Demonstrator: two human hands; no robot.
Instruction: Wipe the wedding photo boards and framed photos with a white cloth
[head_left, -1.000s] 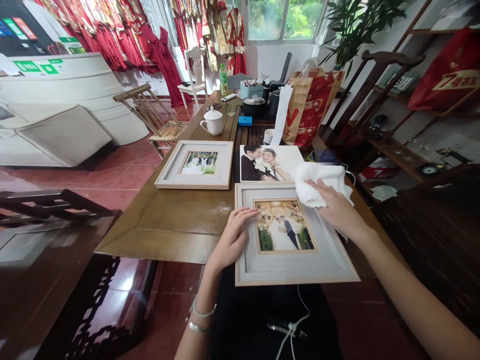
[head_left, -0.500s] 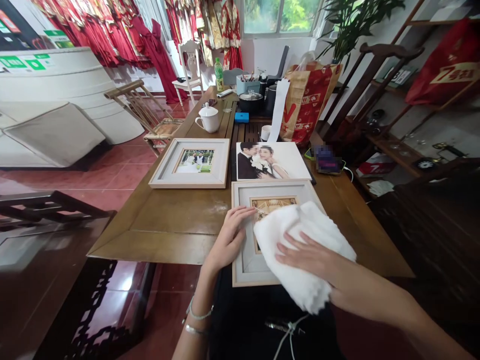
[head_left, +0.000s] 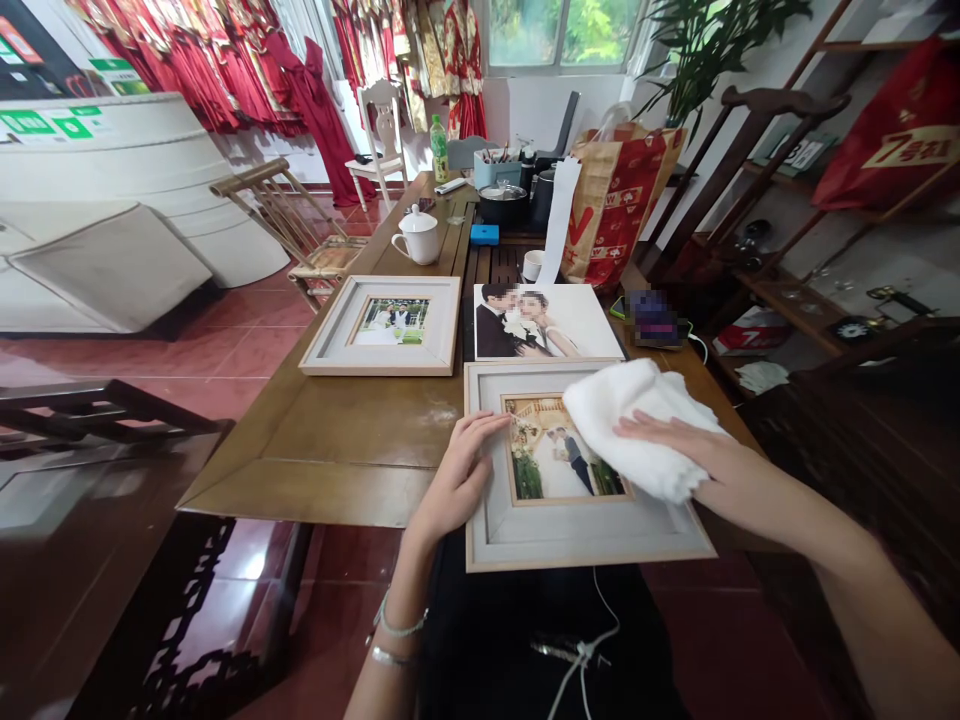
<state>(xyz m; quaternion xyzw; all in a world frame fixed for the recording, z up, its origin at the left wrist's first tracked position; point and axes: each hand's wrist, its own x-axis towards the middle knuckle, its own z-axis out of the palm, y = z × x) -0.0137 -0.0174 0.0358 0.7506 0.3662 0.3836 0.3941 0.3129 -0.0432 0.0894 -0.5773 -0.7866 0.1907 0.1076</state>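
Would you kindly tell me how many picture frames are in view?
2. One picture frame lies under the left hand, partly covered by the white cloth; the other frame lies farther left, near the lidded mug. Others may be hidden.

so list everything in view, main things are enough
table: 1, brown, centre
near frame: 1, pale grey, table's near edge
far frame: 1, pale grey, table's left side
cloth: 1, white, over near frame's right side
photo print: 1, mostly white, beyond near frame
lidded cup: 1, white, beyond far frame
small cup: 1, white, beyond photo print
bottle: 1, green, table's far end
wide pot: 1, black, table's far half
paper bag: 1, red-brown, table's right side
plant: 1, green, upper right
hanging garments: several, red and gold, background
left hand: 1, on near frame's left side
right hand: 1, on cloth
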